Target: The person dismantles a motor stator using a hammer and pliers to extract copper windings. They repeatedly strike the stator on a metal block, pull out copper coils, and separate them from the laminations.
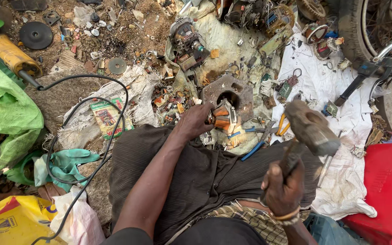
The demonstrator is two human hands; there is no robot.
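Head view: my left hand [195, 121] pinches the copper-wound motor stator [222, 118], near centre on a metal plate [232, 93]. My right hand [281, 187], near right, is wrapped around a raised hammer [311, 127]. Striking step, I judge; next calls for an aimed blow clear of my fingers.

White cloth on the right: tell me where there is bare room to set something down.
The white cloth lies bare between the hammer in the right hand and the red box. It is crowded near the left hand: motor part, pliers, scrap.
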